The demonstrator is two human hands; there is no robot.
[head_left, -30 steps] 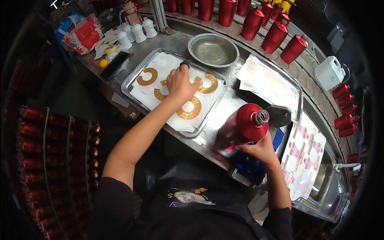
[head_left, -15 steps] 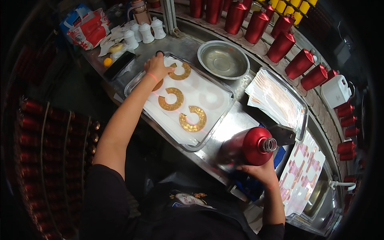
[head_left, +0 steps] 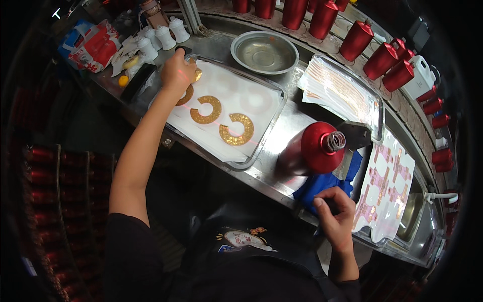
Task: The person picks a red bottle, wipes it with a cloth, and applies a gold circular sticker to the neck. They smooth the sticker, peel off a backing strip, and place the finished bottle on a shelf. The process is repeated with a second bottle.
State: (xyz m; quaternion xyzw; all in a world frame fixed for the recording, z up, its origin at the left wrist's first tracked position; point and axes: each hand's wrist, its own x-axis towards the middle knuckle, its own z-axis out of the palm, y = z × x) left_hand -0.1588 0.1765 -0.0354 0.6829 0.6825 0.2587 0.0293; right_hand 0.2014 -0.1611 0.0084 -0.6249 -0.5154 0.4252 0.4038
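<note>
left hand (head_left: 177, 72): I'm covering part of a gold C-shaped decal (head_left: 197, 75) at the tray's (head_left: 272, 124) far-left corner, can't tell if I'm pinching it | right hand (head_left: 338, 216): curling narrow, can't see it gripping anything, red bottle (head_left: 314, 153) sitting nearby by the surface's (head_left: 282, 126) front edge | feel: guessing thin, floppy, tearing easily, so I'm favoring the outer rim

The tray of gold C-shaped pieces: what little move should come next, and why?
Perhaps the left hand should lift the partly covered gold piece, since it is right there; meanwhile, the red bottle stands unheld, with the right hand apart from it.
</note>
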